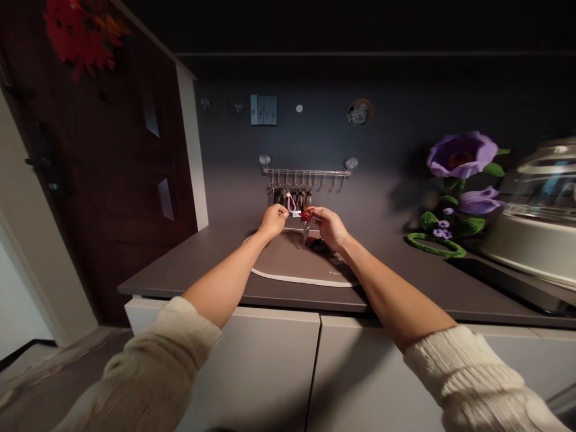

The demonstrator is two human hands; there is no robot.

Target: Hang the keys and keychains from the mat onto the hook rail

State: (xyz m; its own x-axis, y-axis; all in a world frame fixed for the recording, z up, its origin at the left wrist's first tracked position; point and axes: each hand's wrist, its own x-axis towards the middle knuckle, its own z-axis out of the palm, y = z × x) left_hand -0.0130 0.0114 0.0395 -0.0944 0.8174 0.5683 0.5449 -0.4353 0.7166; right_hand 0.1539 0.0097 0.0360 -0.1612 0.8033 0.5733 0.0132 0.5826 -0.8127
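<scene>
My left hand [272, 221] is closed in a pinch at the left end of a small white tag [296, 214], which lies level between my hands. My right hand [330, 228] is closed on a red key strap [307, 213] at the tag's other end. Silver keys [306, 233] dangle below the strap. Just behind, several key bunches hang from the hooks of a clear rail [315, 173], among them one with a pink loop [290, 201]. A dark object [320, 245] on the brown mat [288, 258] is partly covered by my right hand.
The mat lies on a dark countertop [189, 264] above white cabinet doors [252, 354]. To the right stand purple artificial flowers [463, 157] and a cream appliance with a clear dome [531, 240]. At left is a dark red door [112, 180]. Bare hooks occupy the rail's right part.
</scene>
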